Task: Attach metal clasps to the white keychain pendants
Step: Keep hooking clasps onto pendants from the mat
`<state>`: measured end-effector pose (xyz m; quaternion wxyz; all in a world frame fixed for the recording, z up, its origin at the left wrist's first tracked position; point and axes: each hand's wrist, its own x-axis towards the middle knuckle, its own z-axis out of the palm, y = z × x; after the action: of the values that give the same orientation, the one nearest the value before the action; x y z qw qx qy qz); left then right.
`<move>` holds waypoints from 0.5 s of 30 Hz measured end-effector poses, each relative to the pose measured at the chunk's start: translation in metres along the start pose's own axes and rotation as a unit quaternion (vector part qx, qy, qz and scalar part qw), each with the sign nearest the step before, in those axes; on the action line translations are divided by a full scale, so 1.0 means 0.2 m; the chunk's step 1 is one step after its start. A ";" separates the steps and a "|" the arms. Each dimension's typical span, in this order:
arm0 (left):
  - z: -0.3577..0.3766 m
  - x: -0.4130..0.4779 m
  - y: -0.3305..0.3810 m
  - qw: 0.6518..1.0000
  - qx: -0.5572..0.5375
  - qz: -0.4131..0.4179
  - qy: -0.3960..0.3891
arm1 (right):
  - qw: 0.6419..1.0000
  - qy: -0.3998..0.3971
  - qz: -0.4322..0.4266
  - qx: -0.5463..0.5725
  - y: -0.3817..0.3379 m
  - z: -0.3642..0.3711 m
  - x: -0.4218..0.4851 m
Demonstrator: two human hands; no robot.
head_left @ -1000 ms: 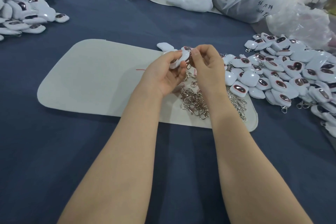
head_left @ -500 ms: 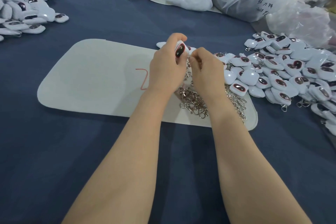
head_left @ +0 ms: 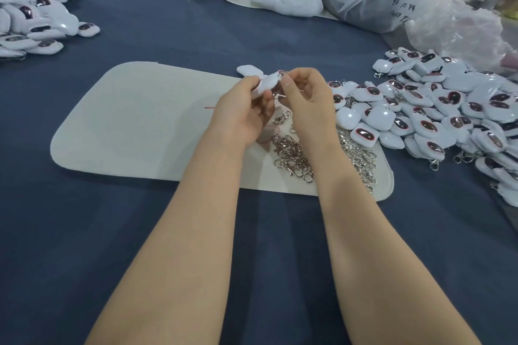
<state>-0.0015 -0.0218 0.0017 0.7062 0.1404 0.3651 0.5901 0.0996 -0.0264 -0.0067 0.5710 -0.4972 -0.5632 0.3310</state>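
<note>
While left hand (head_left: 241,117) pinches white pendant (head_left: 268,83) above mat (head_left: 140,120), right hand (head_left: 307,103) pinches clasp (head_left: 282,73) at its top; I judge risk: pendant loop missed, clasp slips into loose clasps (head_left: 294,157) below.

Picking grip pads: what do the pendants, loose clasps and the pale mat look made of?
Pendants: likely glossy white plastic, with sharp highlights and a dark shiny inset. Loose clasps: bright silver metal, polished, glinting. Pale mat: matte, soft-looking, perhaps felt or foam; no shine, rounded cut corners.
</note>
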 end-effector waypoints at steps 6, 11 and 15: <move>0.00 0.00 0.00 1.000 0.009 -0.024 -0.010 | 0.997 -0.050 0.015 0.055 -0.03 -0.05 0.01; 0.00 0.01 0.00 1.000 0.025 -0.015 0.006 | 0.985 -0.095 0.063 0.128 -0.04 -0.05 0.01; 0.00 0.02 -0.02 0.983 0.146 0.104 0.045 | 0.995 -0.081 0.061 0.022 -0.01 -0.07 0.03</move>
<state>0.0006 -0.0192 -0.0026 0.5957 0.2530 0.4618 0.6065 0.1130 -0.0245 -0.0007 0.5131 -0.4894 -0.5685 0.4172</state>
